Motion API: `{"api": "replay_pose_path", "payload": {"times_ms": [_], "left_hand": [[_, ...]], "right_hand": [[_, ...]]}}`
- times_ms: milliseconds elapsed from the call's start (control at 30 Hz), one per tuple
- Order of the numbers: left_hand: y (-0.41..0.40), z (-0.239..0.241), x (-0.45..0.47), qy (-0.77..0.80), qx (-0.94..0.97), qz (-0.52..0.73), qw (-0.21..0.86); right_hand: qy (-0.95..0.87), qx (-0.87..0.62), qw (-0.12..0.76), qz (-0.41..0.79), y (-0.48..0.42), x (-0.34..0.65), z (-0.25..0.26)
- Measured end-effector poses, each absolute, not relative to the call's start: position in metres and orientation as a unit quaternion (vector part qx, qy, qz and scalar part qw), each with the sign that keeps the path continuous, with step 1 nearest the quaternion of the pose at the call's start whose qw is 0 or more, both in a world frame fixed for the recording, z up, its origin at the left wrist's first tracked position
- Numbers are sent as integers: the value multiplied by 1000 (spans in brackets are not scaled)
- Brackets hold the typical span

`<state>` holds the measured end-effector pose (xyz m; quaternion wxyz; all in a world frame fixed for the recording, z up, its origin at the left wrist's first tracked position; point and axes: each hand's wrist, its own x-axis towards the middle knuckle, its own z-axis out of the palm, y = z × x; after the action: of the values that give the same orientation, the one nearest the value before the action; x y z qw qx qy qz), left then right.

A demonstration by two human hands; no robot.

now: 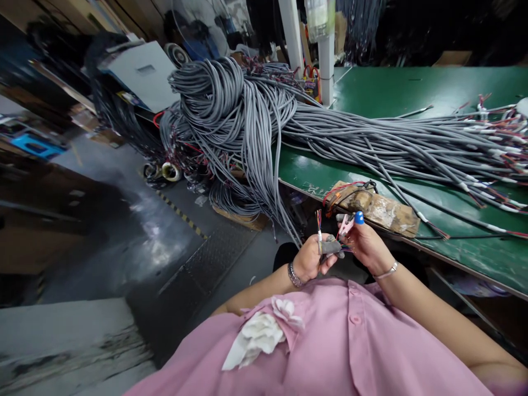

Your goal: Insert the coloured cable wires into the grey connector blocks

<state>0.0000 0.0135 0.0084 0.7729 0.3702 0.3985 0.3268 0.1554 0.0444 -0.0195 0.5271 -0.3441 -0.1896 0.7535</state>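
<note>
In front of my chest, my left hand (311,259) pinches cable ends with thin multicoloured wires (319,220) standing up from it. Grey coverings wrap some of its fingers. More fine coloured wires (346,247) stretch from these fingers toward my right hand (368,245). That hand is closed on a small pale-pink piece (346,224), whose exact kind I cannot make out. A blue cover (359,218) caps one of its digits. Just beyond both hands, a worn wooden block (375,209) with red and black leads lies at the bench edge.
A green bench (396,88) runs to the right, carrying a long spread of grey cables (371,135) with stripped ends. A thick coiled bundle (214,82) hangs over its left end, beside a light-grey box (144,74). White posts (326,66) rise behind. Tape rolls (171,171) sit low at left.
</note>
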Motion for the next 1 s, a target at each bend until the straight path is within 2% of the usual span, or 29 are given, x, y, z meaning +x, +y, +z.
{"api": "replay_pose_path", "payload": {"times_ms": [133,567,900,1000], "left_hand": [[14,6,1,407,371,315,773],[13,3,3,406,387,317,765],[0,8,-3,411,373,320,768],[-8,10,-1,421,363,330,763]], "right_hand": [[-177,-352,556,732,46,151,-20],[-179,-366,561,721,45,149,-21],[-198,-309,459,809,35,162,-9],[-206,-309,469,802,32,164,-9]]}}
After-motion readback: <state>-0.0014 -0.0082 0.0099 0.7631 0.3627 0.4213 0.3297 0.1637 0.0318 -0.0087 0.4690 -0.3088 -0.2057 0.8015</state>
